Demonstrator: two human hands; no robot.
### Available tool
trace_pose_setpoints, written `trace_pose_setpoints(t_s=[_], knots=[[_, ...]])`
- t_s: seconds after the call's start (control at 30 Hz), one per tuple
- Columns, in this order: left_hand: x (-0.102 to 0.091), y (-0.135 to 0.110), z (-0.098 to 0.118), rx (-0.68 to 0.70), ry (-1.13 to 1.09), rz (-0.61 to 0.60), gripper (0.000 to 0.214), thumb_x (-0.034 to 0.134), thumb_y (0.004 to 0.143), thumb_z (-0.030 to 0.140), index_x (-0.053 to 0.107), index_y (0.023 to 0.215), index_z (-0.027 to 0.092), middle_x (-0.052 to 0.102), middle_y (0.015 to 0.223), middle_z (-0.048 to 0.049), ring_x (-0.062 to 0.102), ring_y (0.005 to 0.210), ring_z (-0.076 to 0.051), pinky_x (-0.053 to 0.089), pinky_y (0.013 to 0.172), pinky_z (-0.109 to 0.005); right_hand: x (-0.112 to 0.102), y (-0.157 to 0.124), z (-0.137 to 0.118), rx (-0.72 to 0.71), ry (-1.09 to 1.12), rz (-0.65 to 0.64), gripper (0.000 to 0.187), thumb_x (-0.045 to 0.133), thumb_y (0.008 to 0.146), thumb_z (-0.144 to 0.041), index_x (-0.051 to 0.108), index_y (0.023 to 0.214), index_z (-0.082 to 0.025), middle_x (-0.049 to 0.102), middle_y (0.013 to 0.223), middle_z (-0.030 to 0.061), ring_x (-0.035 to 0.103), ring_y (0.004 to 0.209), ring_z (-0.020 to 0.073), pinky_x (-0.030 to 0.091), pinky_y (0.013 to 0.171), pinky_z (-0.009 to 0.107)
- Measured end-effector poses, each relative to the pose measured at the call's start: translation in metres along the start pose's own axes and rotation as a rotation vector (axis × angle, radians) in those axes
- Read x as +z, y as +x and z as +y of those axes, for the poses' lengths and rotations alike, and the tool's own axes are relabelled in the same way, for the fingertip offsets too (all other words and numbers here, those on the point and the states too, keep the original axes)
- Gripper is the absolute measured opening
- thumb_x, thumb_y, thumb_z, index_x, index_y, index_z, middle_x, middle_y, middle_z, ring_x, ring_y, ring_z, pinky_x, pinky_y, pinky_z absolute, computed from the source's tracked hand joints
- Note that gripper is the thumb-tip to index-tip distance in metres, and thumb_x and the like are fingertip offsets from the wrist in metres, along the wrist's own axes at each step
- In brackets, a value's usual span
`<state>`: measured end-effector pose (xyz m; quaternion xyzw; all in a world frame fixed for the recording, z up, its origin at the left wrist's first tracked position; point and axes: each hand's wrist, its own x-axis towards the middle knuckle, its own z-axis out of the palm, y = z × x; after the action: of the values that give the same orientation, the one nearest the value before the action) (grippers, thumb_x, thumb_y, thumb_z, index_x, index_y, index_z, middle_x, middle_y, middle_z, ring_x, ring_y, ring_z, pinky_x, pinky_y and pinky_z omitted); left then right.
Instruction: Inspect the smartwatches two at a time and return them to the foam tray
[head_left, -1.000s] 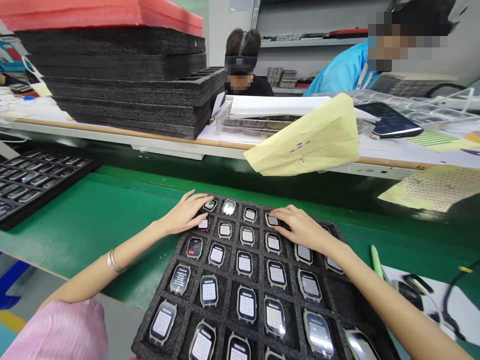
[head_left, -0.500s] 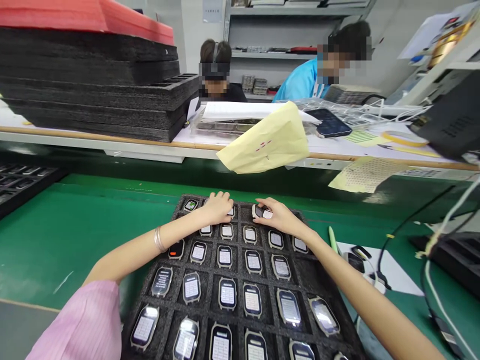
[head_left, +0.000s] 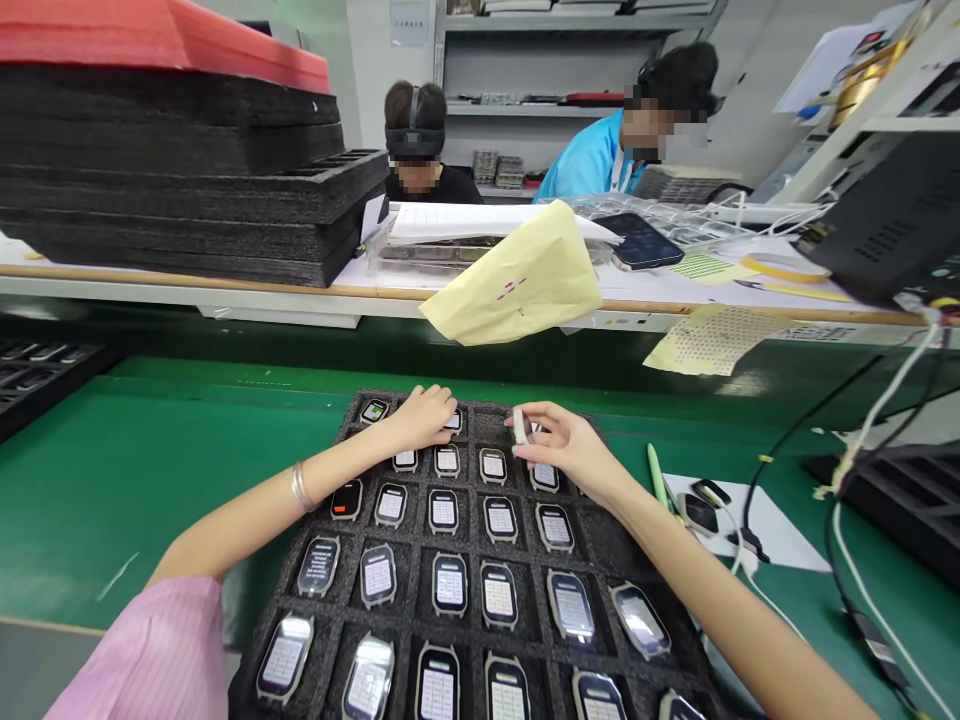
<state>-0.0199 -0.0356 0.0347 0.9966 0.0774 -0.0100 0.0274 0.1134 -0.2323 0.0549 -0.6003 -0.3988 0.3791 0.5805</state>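
A black foam tray (head_left: 472,545) holds rows of square smartwatch cases without straps, most with lit white screens. At its far edge my left hand (head_left: 424,418) reaches in, fingers curled and thumb below, around a smartwatch (head_left: 453,421) that sits in its slot. My right hand (head_left: 564,442) pinches another smartwatch (head_left: 519,426) between thumb and fingers, tilted on edge above the back row. Its screen is mostly turned away. In the second row lies a smartwatch (head_left: 493,465) with a lit screen, just below the raised one.
Stacked black foam trays (head_left: 187,190) with red foam on top stand on the shelf ahead. A yellow paper (head_left: 517,280) hangs over its edge. Right of the tray are a green pen (head_left: 655,474), cables and a white sheet (head_left: 787,535). Two people sit beyond.
My right hand has lifted and turned its smartwatch from nearly flat to on edge. My left hand stays at the same slot. The view has shifted slightly.
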Motion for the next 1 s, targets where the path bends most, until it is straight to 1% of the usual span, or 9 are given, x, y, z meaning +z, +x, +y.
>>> trace_pose_setpoints(t_s=[0.07, 0.13, 0.3, 0.4, 0.5, 0.6, 0.67, 0.83, 1.0], knots=[[-0.004, 0.014, 0.001, 0.002, -0.041, -0.062, 0.025, 0.061, 0.076, 0.027, 0.058, 0.096, 0.012, 0.057, 0.105, -0.0153, 0.055, 0.101, -0.031, 0.044, 0.083, -0.042, 0.009, -0.002, -0.001, 0.006, -0.035, 0.015, 0.05, 0.082, 0.062, -0.027, 0.053, 0.102, -0.016, 0.059, 0.093, 0.0051, 0.059, 0.066, 0.0151, 0.044, 0.042, 0.02], [-0.007, 0.025, 0.001, -0.009, -0.09, -0.113, 0.028, 0.069, 0.067, 0.027, 0.06, 0.089, 0.011, 0.058, 0.101, -0.0153, 0.058, 0.096, -0.032, 0.046, 0.078, -0.041, 0.018, -0.007, -0.002, 0.012, -0.075, 0.007, 0.048, 0.079, 0.063, -0.024, 0.052, 0.101, -0.017, 0.056, 0.085, 0.0023, 0.057, 0.064, 0.0143, 0.041, 0.039, 0.018], [-0.005, 0.029, -0.001, -0.072, -0.247, -0.083, 0.027, 0.074, 0.056, 0.022, 0.061, 0.078, 0.012, 0.058, 0.096, -0.0147, 0.058, 0.097, -0.034, 0.047, 0.08, -0.041, 0.032, -0.019, -0.009, -0.04, -0.089, 0.031, 0.044, 0.074, 0.061, -0.013, 0.051, 0.098, -0.018, 0.058, 0.085, 0.001, 0.059, 0.077, 0.0161, 0.05, 0.063, 0.024], [0.003, 0.021, -0.003, -0.124, -0.395, 0.04, 0.03, 0.071, 0.057, 0.02, 0.06, 0.084, 0.013, 0.058, 0.097, -0.0124, 0.058, 0.096, -0.032, 0.046, 0.081, -0.04, 0.036, -0.02, -0.014, -0.035, -0.04, 0.014, 0.046, 0.071, 0.062, -0.012, 0.049, 0.101, -0.018, 0.063, 0.083, 0.0025, 0.06, 0.072, 0.0162, 0.047, 0.051, 0.019], [0.008, 0.013, -0.006, -0.173, -0.602, 0.186, 0.036, 0.068, 0.061, 0.021, 0.057, 0.094, 0.014, 0.06, 0.096, -0.0099, 0.06, 0.089, -0.025, 0.047, 0.079, -0.037, 0.039, -0.019, -0.021, -0.021, 0.046, -0.025, 0.051, 0.073, 0.064, -0.016, 0.047, 0.108, -0.018, 0.064, 0.094, 0.0069, 0.057, 0.061, 0.0132, 0.04, 0.036, 0.015], [-0.001, 0.004, -0.006, -0.169, -0.854, 0.29, 0.039, 0.063, 0.07, 0.024, 0.052, 0.105, 0.013, 0.062, 0.101, -0.0109, 0.062, 0.083, -0.019, 0.049, 0.076, -0.034, 0.043, -0.018, -0.027, -0.038, 0.125, -0.041, 0.053, 0.075, 0.068, -0.021, 0.047, 0.113, -0.018, 0.062, 0.104, 0.0102, 0.056, 0.056, 0.0114, 0.045, 0.037, 0.017], [-0.015, -0.007, -0.004, -0.132, -0.991, 0.331, 0.039, 0.06, 0.074, 0.027, 0.05, 0.109, 0.013, 0.062, 0.107, -0.0124, 0.063, 0.088, -0.018, 0.048, 0.08, -0.033, 0.045, -0.019, -0.03, -0.058, 0.163, -0.007, 0.045, 0.071, 0.074, -0.024, 0.048, 0.113, -0.018, 0.061, 0.107, 0.011, 0.057, 0.055, 0.0117, 0.048, 0.039, 0.019], [-0.051, -0.043, 0.013, 0.043, -1.669, 0.266, 0.042, 0.069, 0.064, 0.014, 0.052, 0.103, 0.016, 0.065, 0.105, -0.0101, 0.06, 0.095, -0.017, 0.044, 0.086, -0.03, 0.048, -0.023, -0.031, -0.156, 0.193, 0.064, 0.028, 0.057, 0.086, -0.028, 0.052, 0.112, -0.017, 0.064, 0.103, 0.0112, 0.059, 0.053, 0.0131, 0.047, 0.038, 0.02], [-0.05, -0.062, 0.032, -0.009, -2.028, 0.259, 0.042, 0.062, 0.06, 0.003, 0.056, 0.099, 0.018, 0.066, 0.096, -0.0055, 0.055, 0.073, -0.009, 0.041, 0.065, -0.02, 0.051, -0.026, -0.029, -0.195, 0.086, 0.16, 0.025, 0.063, 0.086, -0.032, 0.054, 0.104, -0.017, 0.067, 0.091, 0.0091, 0.057, 0.045, 0.0112, 0.042, 0.036, 0.018]])
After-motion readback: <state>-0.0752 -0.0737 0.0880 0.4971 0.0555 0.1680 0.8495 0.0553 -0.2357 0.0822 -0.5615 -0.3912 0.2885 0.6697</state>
